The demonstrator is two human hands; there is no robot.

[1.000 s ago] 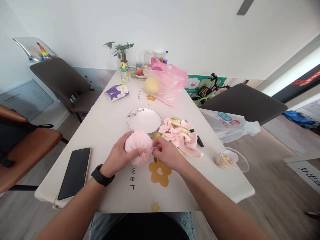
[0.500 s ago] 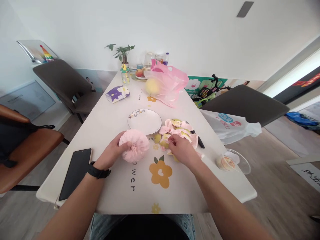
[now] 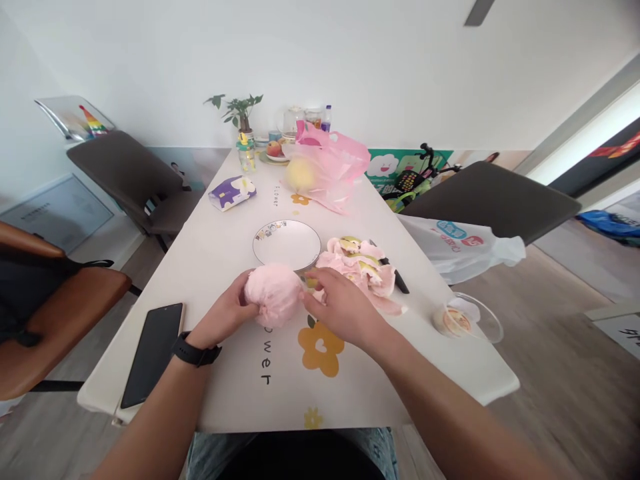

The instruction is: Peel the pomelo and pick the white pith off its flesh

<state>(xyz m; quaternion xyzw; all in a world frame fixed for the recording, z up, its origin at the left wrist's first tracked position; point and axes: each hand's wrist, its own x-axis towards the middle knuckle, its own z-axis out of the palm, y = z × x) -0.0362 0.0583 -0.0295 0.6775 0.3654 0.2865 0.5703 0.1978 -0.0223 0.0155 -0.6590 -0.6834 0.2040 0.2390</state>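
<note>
A peeled pomelo (image 3: 274, 293), round and pale pink, sits on the near part of the table with its gathered end toward me. My left hand (image 3: 227, 313) grips it from the left, thumb on the near side. On the other side, my right hand (image 3: 343, 303) has its fingers apart, the tips at the fruit's right edge; whether they touch it I cannot tell. Pieces of pomelo peel (image 3: 360, 263), pink inside and yellow-green outside, lie heaped beyond my right hand. A knife's black handle (image 3: 401, 281) sticks out beside the heap. Behind the pomelo stands a white plate (image 3: 287, 245).
A phone (image 3: 153, 355) lies at the left edge, a clear plastic cup (image 3: 453, 320) at the right. Farther back are a tissue pack (image 3: 233, 193), a pink plastic bag (image 3: 335, 167) and a yellow pomelo (image 3: 300, 173). A white bag (image 3: 445, 250) hangs off the right side.
My right hand has moved left from the peel heap to the pomelo, its fingers opening. The pomelo has turned a little in my left hand, its gathered end now lower.
</note>
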